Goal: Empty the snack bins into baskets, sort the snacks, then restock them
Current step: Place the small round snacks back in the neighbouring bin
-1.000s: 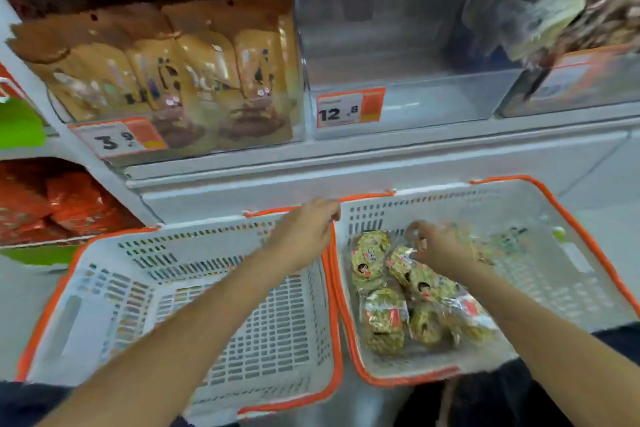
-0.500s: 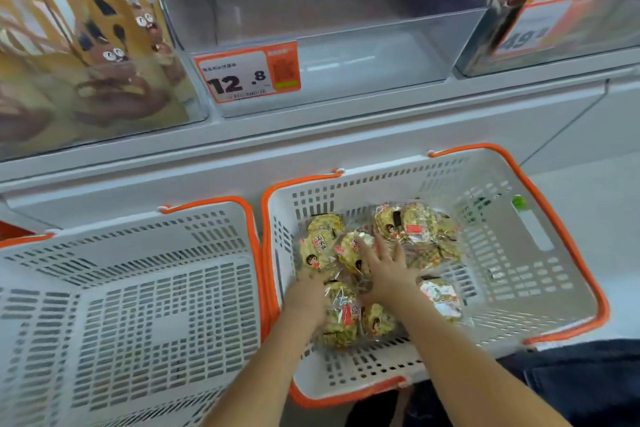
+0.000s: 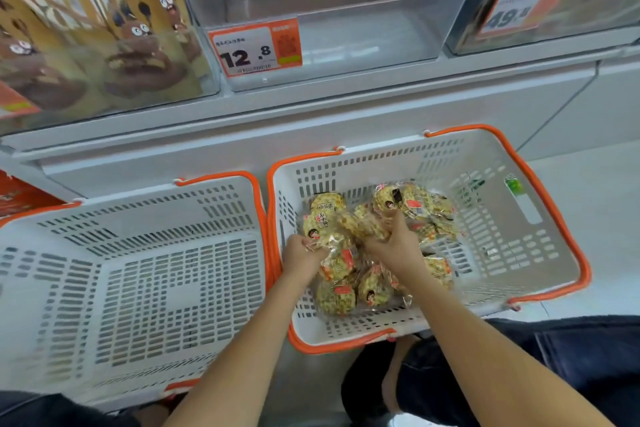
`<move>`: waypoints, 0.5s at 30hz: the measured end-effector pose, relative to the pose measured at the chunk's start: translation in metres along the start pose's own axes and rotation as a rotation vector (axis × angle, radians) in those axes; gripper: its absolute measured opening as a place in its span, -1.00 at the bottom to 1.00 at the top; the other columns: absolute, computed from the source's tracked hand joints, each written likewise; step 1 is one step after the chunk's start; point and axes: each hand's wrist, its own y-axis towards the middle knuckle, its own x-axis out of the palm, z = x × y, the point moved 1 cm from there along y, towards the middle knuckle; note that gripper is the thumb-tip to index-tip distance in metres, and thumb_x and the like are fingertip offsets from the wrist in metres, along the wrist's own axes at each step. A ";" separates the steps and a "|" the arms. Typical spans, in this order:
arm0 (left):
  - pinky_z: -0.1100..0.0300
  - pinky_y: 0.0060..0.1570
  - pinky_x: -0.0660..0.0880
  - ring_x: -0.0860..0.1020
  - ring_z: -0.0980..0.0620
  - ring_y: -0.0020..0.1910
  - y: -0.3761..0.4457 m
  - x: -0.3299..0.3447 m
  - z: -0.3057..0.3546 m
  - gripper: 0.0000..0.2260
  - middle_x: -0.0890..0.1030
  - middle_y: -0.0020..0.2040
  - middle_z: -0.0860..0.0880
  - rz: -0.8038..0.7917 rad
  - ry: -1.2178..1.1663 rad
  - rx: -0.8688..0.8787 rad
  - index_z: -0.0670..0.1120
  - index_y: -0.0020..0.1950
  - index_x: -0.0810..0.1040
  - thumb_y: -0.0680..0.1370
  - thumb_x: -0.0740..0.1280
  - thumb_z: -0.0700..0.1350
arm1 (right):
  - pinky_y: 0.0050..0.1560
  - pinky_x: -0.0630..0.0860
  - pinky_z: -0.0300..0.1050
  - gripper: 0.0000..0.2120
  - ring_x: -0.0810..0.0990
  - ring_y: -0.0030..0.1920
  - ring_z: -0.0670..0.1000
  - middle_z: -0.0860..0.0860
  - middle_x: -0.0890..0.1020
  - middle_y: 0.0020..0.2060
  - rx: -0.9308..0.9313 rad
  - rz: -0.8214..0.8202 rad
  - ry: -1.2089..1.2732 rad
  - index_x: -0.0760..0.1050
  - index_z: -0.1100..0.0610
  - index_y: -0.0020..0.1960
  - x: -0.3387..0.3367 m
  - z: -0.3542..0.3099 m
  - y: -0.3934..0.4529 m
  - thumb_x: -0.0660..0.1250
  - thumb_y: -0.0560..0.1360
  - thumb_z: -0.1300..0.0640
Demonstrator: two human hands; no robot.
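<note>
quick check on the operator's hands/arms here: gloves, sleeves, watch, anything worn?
Both bare. The left hand and right hand show no gloves, and no rings are visible. Both forearms are uncovered right down to the bottom edge of the frame: no sleeve cuffs, watch, wristband or markers in view. Dark clothing shows only at the lap.

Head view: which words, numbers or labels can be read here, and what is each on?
"12.8": orange-and-white price tag on the empty clear plastic bin; its small print is too blurred to read.
"49.8", roughly: orange price tag on the right-hand clear bin; blurred.
Yellow snack packets in the white orange-rimmed basket: printed characters too small to read.
</note>
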 end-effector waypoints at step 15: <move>0.41 -0.01 0.47 0.46 0.23 0.18 -0.134 -0.159 0.160 -0.63 0.52 0.19 0.08 -0.053 0.094 0.843 0.06 -0.22 0.65 0.38 0.39 -0.46 | -0.21 0.62 -0.04 -0.73 0.64 -0.30 -0.02 0.05 0.67 -0.25 -0.021 -0.468 0.746 0.52 0.16 0.03 -0.106 -0.207 -0.076 0.25 0.54 -0.04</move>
